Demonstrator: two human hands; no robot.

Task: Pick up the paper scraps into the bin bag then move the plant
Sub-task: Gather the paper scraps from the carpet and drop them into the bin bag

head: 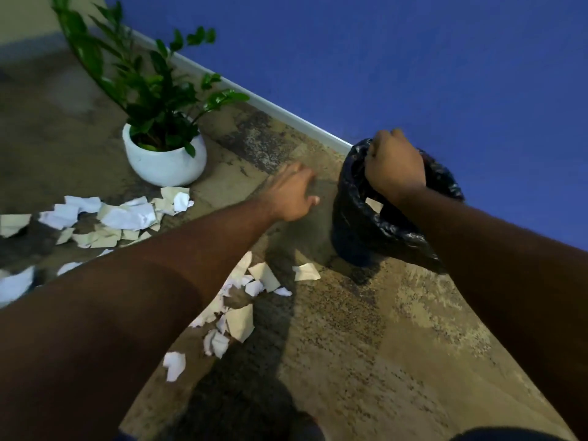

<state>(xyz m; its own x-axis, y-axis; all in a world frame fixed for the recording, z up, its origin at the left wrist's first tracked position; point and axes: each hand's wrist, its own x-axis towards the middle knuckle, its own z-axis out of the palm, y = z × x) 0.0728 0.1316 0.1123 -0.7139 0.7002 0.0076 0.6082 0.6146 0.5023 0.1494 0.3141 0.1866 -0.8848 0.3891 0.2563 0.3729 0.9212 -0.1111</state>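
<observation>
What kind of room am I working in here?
Probably an indoor room or hallway corner: patterned carpet, a blue wall with a white skirting board, and a potted plant standing on the floor.

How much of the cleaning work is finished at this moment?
Barely begun. One scrap shows inside the bin bag. The right hand grips the bag's rim; the left hand reaches out, empty. Many paper scraps remain on the carpet, and the plant stands unmoved.
</observation>
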